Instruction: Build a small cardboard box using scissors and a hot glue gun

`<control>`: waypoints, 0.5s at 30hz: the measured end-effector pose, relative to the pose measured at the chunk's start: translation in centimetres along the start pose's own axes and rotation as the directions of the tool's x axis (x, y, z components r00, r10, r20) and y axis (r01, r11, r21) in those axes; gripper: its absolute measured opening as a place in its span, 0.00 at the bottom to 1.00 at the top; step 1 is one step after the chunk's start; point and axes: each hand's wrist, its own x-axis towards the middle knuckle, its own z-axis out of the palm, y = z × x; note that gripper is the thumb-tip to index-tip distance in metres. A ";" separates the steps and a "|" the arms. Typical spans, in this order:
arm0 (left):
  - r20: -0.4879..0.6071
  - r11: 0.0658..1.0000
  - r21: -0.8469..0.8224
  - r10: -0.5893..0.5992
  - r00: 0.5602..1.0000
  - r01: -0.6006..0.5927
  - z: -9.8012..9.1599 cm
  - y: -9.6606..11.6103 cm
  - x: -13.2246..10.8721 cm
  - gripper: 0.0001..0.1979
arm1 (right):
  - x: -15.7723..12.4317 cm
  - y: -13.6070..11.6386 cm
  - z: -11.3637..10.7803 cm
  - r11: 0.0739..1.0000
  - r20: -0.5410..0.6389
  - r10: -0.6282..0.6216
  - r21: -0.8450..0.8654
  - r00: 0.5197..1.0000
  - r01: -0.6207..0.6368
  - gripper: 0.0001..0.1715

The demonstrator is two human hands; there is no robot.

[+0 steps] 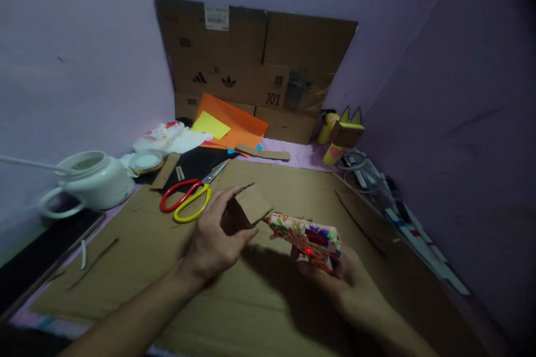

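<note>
My left hand [218,240] grips a folded piece of cardboard [253,204] between thumb and fingers, above the cardboard sheet. In my right hand [343,284] is a hot glue gun [305,234] with a colourful floral pattern and a lit red light. Its nozzle points left and is at the lower right edge of the cardboard piece; whether it touches cannot be made out. My right fingers wrap around the handle and are partly hidden behind it. Scissors [188,201] with one red and one yellow handle lie just beyond my left hand, blades partly apart.
A large cardboard sheet [201,312] covers the work surface. At left stand a white pot [104,181] and a dark flat panel [37,256]. Orange paper [234,122] and a cardboard strip [263,153] lie at the back. Glue sticks and cables [368,178] line the right side.
</note>
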 end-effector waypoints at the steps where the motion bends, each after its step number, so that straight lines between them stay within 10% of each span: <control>1: 0.001 1.000 -0.012 -0.007 1.000 0.007 0.1 -0.1 0.0 0.30 | 0.0 0.0 0.0 1.000 0.002 -0.003 -0.004 1.000 0.003 0.12; 15: 0.058 0.995 -0.083 -0.053 0.997 0.058 0.1 -1.1 -0.4 0.32 | 0.2 0.6 -0.4 0.999 -0.037 -0.002 -0.035 0.999 0.001 0.13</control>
